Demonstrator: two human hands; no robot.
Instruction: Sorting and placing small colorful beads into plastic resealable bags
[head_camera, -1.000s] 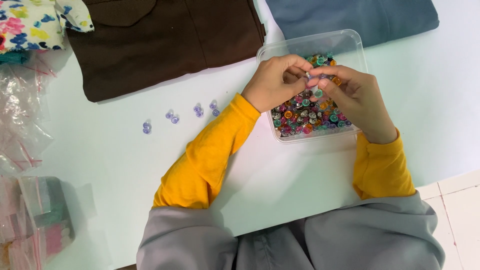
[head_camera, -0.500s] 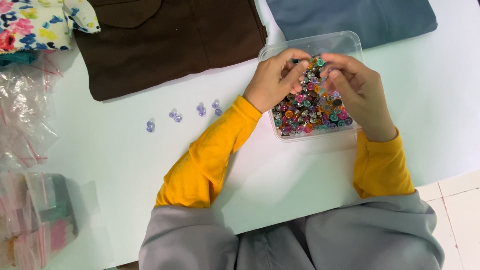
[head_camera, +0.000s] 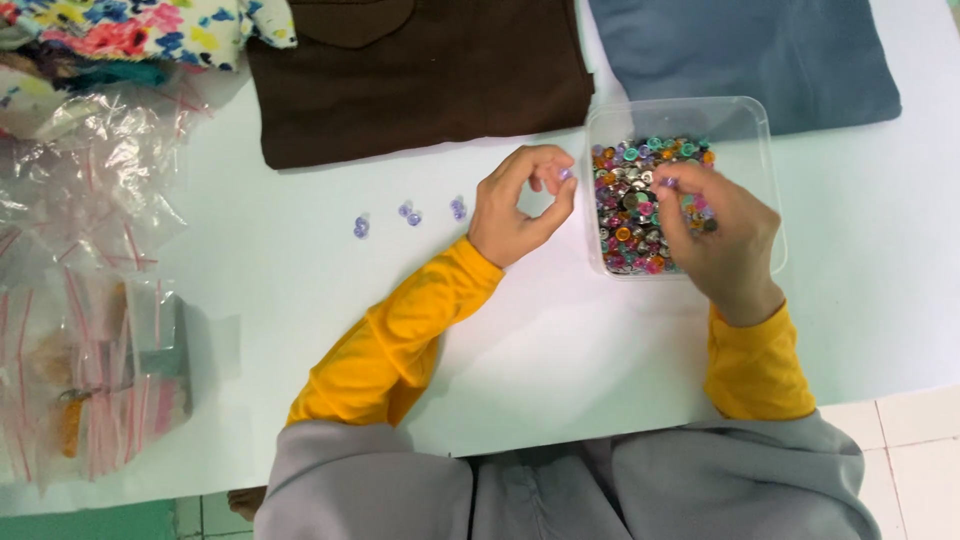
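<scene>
While the left hand (head_camera: 515, 205) pinches a small lilac bead (head_camera: 565, 174) at nine o'clock of the clear plastic box (head_camera: 690, 112), the right hand's fingers (head_camera: 672, 186), closed, should dig gently among its beads.

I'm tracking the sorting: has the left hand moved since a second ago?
Yes. The left hand, pinching a lilac button, has come out of the clear container to its left, toward the brown cloth.

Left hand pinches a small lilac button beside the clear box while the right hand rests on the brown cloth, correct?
Not quite. The head view shows the right hand in the clear box, among the coloured buttons, not on the brown cloth. The left hand does pinch a lilac button.
</scene>
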